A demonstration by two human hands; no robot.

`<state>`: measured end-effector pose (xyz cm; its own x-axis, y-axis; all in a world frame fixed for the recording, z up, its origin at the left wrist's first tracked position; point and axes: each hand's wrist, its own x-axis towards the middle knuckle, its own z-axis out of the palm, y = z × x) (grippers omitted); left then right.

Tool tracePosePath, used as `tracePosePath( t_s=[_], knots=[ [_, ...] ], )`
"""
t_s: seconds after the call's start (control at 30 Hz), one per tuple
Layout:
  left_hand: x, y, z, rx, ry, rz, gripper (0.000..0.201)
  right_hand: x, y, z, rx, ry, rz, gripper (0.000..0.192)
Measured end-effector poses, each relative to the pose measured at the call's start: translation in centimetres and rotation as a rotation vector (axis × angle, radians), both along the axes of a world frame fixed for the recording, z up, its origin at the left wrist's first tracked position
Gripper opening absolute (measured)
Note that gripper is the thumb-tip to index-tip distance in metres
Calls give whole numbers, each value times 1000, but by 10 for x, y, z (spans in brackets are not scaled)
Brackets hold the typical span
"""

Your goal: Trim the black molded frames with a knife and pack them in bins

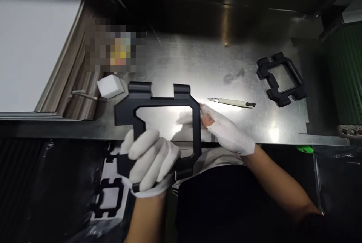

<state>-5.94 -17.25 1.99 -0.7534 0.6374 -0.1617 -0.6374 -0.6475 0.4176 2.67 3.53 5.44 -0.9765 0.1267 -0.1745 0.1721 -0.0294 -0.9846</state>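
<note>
I see my left hand (149, 160) closed around the near end of the black frame (158, 122), held above the steel table (198, 65) edge, long axis running away from me. My right hand (226, 131) pinches its right rail (fingertips only); craft knife (232, 102) right of the frame, second frame (281, 79) further right.

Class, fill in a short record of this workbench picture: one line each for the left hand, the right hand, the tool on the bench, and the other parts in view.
left hand: gloved left hand, grip closed on the black frame, lower edge
right hand: gloved right hand, fingers pinching the frame's right side
tool: craft knife, lying on the metal bench, untouched
other parts: second black frame far right; white block at left
</note>
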Motion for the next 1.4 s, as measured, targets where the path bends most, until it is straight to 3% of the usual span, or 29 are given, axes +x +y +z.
tracePosePath(
  t_s=[0.07, 0.1, 0.17, 0.3, 0.37, 0.47, 0.53, 0.63, 0.77, 0.87, 0.97, 1.1, 1.17, 1.23, 1.3, 1.4],
  knots=[
    [9, -4, -18, 122, 69, 97, 53, -1, -20, -9, -442, 22, 127, 84],
    [12, -6, -22, 162, 91, 117, 52, 0, -28, -13, -572, 8, 170, 95],
    [17, -10, -17, 154, 81, 63, 50, 3, -40, -19, -622, -47, 211, 104],
    [27, -28, 23, -7, 3, -53, 48, 27, -46, -19, -175, -158, 55, 80],
    [35, -48, 40, -102, 77, -46, 53, 39, -44, -14, 16, -218, -33, 64],
    [55, -91, 42, -311, 292, -79, 78, 33, -41, -4, 216, -227, -120, 38],
    [72, -119, 32, -479, 420, -131, 84, -1, -45, 1, 398, -152, -115, 29],
    [94, -142, 15, -728, 462, -213, 84, -94, -67, 1, 755, 32, 95, 37],
    [110, -136, 4, -1036, 338, -252, 80, -221, -106, -9, 1201, 315, 405, 35],
    [116, -129, -1, -1118, 310, -222, 75, -254, -121, -17, 1343, 386, 522, 36],
    [120, -132, -6, -1121, 314, -197, 60, -224, -116, -20, 1312, 375, 572, 30],
    [116, -137, -13, -1084, 290, -205, 39, -132, -97, -9, 1052, 297, 536, 31],
    [112, -138, -16, -1079, 298, -228, 33, -83, -96, -2, 913, 242, 441, 36],
    [108, -139, -17, -1081, 320, -251, 30, -43, -105, -1, 806, 256, 457, 41],
    [106, -140, -16, -1071, 335, -270, 28, -19, -117, -3, 773, 288, 503, 40],
    [106, -143, -12, -1055, 334, -296, 30, -8, -131, -7, 830, 296, 500, 39]
  ],
)
